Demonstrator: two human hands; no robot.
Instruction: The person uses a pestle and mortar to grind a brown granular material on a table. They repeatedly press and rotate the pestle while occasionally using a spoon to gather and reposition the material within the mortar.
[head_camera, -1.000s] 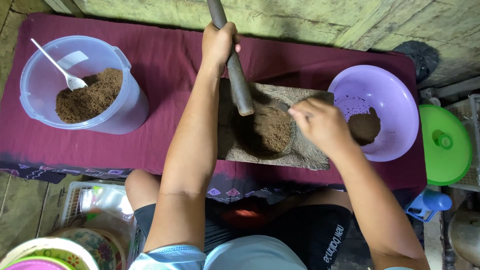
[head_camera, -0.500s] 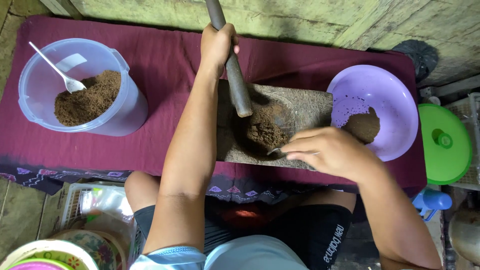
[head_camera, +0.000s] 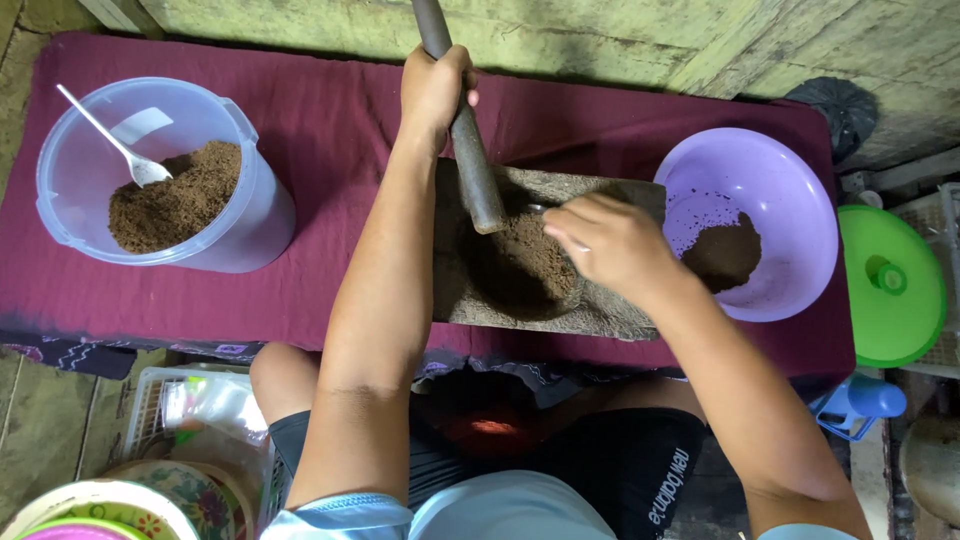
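Fingers of right hand pinched narrow over brown powder in stone mortar, at cloth's near edge; anything held too small to tell. Farther back, left hand wrapped around dark pestle, tip touching powder.

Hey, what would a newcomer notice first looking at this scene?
In the middle, the left hand grips a long dark pestle angled into a stone mortar full of brown powder, while the right hand works at the powder. A clear tub at left and a purple bowl at right hold more powder, all on a maroon cloth.
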